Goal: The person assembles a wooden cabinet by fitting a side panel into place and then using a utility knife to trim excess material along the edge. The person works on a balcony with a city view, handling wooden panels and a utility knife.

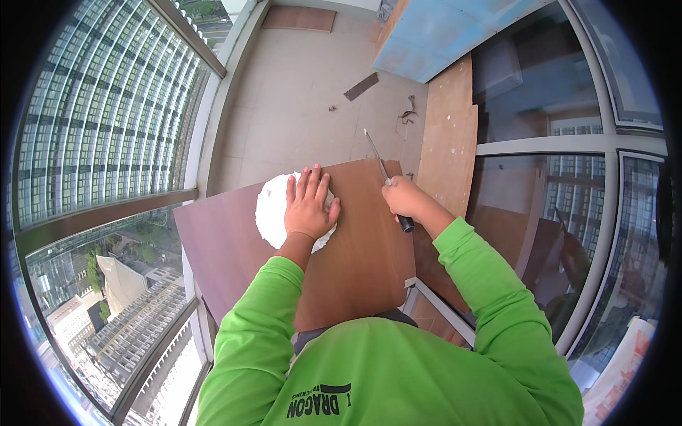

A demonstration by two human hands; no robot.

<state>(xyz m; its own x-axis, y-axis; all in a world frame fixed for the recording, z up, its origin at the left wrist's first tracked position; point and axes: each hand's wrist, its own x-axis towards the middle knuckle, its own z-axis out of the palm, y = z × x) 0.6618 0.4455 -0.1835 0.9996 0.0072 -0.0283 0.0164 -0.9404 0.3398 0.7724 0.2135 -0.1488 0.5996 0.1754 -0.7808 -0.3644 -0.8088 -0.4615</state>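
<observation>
A brown wooden board (pixel 369 263) lies in front of my body, with its far right edge under my right hand. On its left part rests a round white piece (pixel 273 213) with a slightly ragged rim; what it is made of I cannot tell. My left hand (pixel 310 204) lies flat over this white piece, fingers stretched out and pointing away from me. My right hand (pixel 410 199) is wrapped round a thin-bladed hand tool (pixel 374 150). Its black handle end sticks out toward me, while the narrow metal blade points away past the board's far edge.
Windows (pixel 114 113) line the left side, with buildings far below. Glass panels with a metal frame (pixel 547 144) stand at right, beside a long wooden sheet (pixel 449 142). A blue panelled box (pixel 440 35), a dark strip (pixel 361 86) and scraps (pixel 407 110) lie farther off on the tiled floor.
</observation>
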